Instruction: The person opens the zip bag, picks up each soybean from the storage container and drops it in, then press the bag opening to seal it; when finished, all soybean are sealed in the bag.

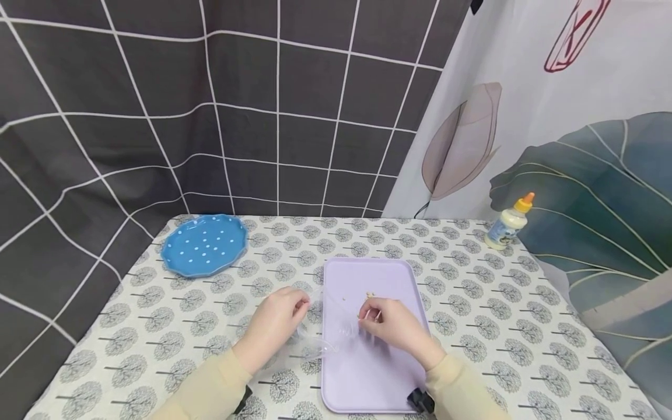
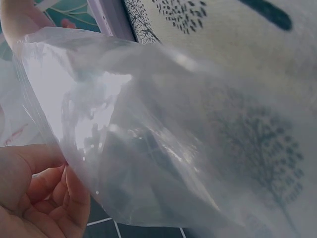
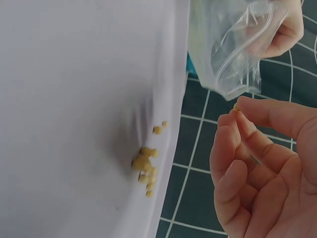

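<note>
My left hand (image 1: 278, 319) pinches the edge of a clear plastic zip bag (image 2: 133, 134), whose mouth leans out over the left side of a lilac tray (image 1: 362, 373). Above that tray my right hand (image 1: 395, 325) pinches a small yellow bean (image 3: 236, 107) between thumb and index finger, a short way from the bag's mouth. In the right wrist view, several more yellow beans (image 3: 143, 164) lie in a small cluster on the tray, with a couple slightly apart.
A blue scalloped plate (image 1: 206, 245) with white dots stands at the table's back left. A glue bottle (image 1: 506, 224) with an orange tip stands at the back right. A tree-print cloth (image 1: 199, 324) covers the table, and dark checked fabric (image 1: 236, 87) hangs behind.
</note>
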A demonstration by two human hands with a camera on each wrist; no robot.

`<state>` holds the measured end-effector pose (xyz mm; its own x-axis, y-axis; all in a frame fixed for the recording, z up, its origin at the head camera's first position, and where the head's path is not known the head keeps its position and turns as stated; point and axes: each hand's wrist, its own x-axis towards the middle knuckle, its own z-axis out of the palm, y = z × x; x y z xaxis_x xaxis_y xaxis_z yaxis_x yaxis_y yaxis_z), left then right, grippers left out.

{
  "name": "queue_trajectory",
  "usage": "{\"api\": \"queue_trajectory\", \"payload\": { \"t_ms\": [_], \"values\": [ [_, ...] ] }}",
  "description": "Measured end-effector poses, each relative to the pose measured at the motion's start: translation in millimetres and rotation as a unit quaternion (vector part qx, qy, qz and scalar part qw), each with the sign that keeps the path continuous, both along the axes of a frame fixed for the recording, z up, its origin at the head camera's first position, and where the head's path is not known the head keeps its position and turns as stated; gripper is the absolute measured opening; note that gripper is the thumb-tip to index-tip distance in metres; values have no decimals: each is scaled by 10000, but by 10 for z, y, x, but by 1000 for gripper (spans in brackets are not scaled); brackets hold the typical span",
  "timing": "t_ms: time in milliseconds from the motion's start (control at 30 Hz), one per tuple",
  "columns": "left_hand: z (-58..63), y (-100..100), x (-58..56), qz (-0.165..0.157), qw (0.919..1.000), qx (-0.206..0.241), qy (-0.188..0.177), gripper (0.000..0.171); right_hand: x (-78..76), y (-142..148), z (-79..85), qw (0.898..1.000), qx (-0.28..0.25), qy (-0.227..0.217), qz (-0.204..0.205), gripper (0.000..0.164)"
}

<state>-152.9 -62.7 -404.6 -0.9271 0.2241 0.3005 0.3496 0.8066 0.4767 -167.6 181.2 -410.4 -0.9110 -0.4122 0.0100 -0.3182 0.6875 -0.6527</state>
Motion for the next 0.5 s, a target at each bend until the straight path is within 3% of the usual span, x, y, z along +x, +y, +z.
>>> {"api": "queue_trajectory", "payload": {
  "t_ms": [500],
  "values": [
    [-18,16,-7,9,10000,10,29,5,42,-110,30,9994,-76,51,334,8]
  ]
}}
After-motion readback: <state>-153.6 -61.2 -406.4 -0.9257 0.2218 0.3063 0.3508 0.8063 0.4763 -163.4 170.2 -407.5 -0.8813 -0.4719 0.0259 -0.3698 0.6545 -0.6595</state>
